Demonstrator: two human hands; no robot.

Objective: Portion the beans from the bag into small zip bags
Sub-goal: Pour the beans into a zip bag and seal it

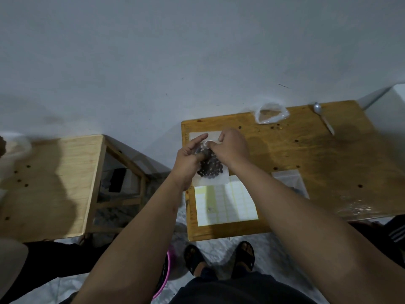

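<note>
— What are the hands doing?

— Both are on one small zip bag (215, 179), held between them just above the bench (306, 154). The left hand (189, 160) grips it from the side, thumb pressed onto the plastic, forefinger stretched out. The right hand (230, 150) has its fingertips curled down, pinching the bag's top edge.

— And the beans?

— Dark beans (210, 166) fill the middle of that bag, right under both hands.

— Anything below the hands?

— A pale flat rectangle (195, 135) shows past the fingertips; I cannot tell whether it is more bags. On the near side of the hands lies a sheet of labels (225, 202).

— To the right?

— Near the right forearm lies another flat zip bag (288, 178). Beyond the right hand, at the far edge, sits a crumpled clear plastic bag (270, 113) with something brownish inside. Further right lies a spoon (324, 119).

— And left?

— Well apart from the left hand stands a second, paler wooden bench (50, 183).
</note>
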